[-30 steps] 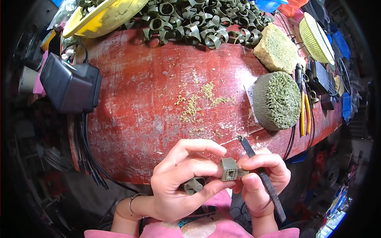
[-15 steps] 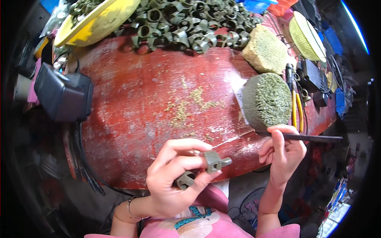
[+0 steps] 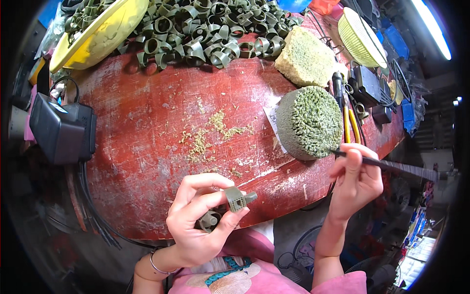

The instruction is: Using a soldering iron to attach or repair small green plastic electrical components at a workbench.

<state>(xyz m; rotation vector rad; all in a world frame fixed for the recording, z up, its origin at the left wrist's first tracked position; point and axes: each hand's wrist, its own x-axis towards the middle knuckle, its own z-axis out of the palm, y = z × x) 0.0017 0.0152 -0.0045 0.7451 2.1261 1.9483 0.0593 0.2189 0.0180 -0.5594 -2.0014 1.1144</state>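
Observation:
My left hand (image 3: 198, 218) pinches a green ring (image 3: 236, 199) between thumb and fingertips, above the table's near edge. Rows of tiny holes and a larger opening mark the ring's face, and a short stub juts from its side. A second green ring (image 3: 209, 221) is tucked inside the same hand, partly hidden by the fingers. In my right hand (image 3: 355, 179), closed between thumb and fingers, is a slim black stick-like tool (image 3: 404, 169). Its tip lies at the lower right edge of a round green block (image 3: 313, 122) with a rough, pitted top; whether they touch I cannot tell.
Many green rings (image 3: 196, 49) are heaped at the back of the red table (image 3: 142, 122), beside a tilted yellow bowl (image 3: 105, 36). Pale crumbs (image 3: 215, 130) lie mid-table. A yellowish block (image 3: 306, 56), a basket (image 3: 360, 36) and yellow-handled pliers (image 3: 350, 125) are at right; a black box (image 3: 61, 127) stands left.
The view has shifted, so the table things sit further left in the picture. My right hand has tilted the black tool, its outer end now lower. The left hand keeps its pinch on the ring.

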